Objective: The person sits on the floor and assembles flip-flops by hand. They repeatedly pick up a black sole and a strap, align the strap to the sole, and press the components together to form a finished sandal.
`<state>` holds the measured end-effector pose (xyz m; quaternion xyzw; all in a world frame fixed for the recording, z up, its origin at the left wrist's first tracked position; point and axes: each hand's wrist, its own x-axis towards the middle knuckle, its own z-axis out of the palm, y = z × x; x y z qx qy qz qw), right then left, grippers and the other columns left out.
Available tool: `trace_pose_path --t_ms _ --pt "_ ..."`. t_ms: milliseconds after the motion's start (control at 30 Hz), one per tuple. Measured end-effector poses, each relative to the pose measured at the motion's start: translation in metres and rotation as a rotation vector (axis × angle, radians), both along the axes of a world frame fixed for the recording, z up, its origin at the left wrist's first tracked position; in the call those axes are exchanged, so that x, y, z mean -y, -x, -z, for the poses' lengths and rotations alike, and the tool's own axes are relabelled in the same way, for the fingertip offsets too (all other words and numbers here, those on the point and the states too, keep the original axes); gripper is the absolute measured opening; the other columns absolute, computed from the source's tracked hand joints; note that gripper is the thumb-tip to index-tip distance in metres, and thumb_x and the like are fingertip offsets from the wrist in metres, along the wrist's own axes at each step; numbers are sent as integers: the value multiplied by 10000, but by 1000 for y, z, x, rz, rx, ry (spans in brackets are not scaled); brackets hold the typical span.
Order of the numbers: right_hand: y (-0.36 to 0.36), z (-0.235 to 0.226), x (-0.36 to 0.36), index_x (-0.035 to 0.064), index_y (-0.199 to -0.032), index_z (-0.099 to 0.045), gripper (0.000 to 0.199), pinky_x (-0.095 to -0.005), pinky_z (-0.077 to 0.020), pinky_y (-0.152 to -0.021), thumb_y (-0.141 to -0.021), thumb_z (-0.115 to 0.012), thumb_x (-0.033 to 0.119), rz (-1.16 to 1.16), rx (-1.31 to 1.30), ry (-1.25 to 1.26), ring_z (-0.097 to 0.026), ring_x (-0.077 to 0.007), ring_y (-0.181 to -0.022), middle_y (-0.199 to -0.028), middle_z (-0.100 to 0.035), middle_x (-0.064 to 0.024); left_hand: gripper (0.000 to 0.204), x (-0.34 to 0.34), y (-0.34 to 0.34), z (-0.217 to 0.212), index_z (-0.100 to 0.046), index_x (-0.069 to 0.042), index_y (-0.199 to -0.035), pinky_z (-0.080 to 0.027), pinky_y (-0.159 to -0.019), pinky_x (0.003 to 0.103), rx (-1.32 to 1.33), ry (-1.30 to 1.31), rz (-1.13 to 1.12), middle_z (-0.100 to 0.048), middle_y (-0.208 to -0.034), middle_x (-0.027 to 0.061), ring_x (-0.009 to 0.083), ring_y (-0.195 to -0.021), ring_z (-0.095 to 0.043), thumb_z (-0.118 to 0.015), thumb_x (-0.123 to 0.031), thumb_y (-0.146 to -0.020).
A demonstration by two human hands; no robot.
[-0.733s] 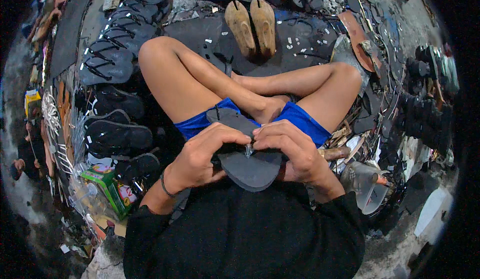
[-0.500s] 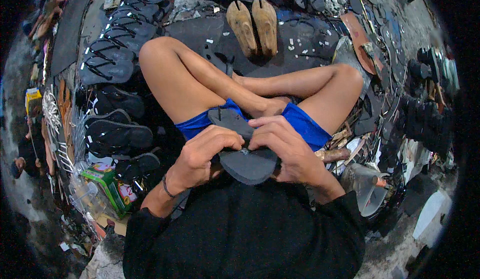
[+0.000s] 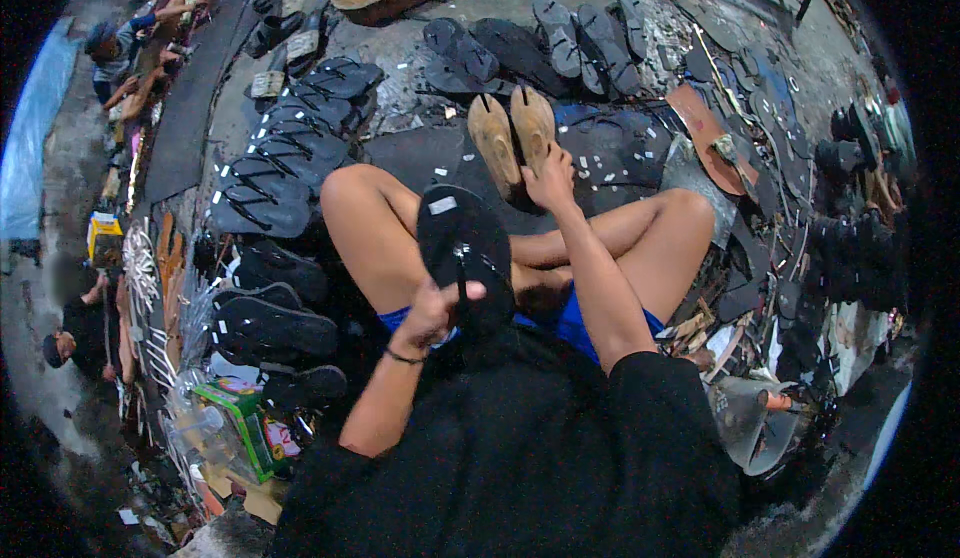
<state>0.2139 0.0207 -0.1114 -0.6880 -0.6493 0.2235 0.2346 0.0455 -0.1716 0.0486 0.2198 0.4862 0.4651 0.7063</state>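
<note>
Fingers of the left hand (image 3: pixel 432 310) are closed around the lower end of one black rubber sole (image 3: pixel 462 253), held over the crossed legs at the middle of the view. At 12 o'clock from it, two tan wooden lasts (image 3: pixel 512 136) are touched by the outstretched right hand (image 3: pixel 548 180), its fingers curled against the right one; whether it is gripped cannot be told. At 10 o'clock one row of black strapped sandals (image 3: pixel 290 153) is laid out, too overlapped for counting, and one green box (image 3: pixel 245 423) is seen at 7 o'clock.
</note>
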Motion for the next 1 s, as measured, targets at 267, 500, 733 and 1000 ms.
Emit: trace_pose_path --t_ms 267,500,733,1000 --pt "-47 -86 25 -29 -1265 -523 460 -344 -463 -917 -874 -600 200 24 -1118 464 -600 -209 -1032 -1130 -626 -110 672 -26 -17 15 -425 38 -1342 -535 -875 362 53 -157 -21 -594 -1219 155 284 -1007 -646 -530 -484 -932" --pt "-78 -201 158 -57 -1299 -488 548 -330 -434 -963 -861 -626 242 -180 -1253 692 -581 -204 -1072 -1190 -606 -117 606 -64 21 21 -472 16 -1279 -533 -858 377 193 -102 -364 -614 -1151 147 246 -953 -635 -466 -502 -964" --pt "-8 -220 177 -54 -1305 -473 633 -394 -502 -898 -816 -696 282 -626 -247 15 -609 -357 -1040 -1208 -584 -228 926 -22 5 32 -413 5 -1348 -456 -987 406 351 -149 -380 -543 -1273 212 305 -1110 -579 -183 -763 -883" --pt "48 -189 190 -60 -1297 -469 643 -379 -535 -830 -798 -692 277 -503 -97 -164 -631 -345 -1014 -1238 -579 -214 922 -5 12 52 -404 19 -1357 -434 -1021 410 360 -92 -451 -554 -1260 222 304 -1145 -564 -157 -743 -901"
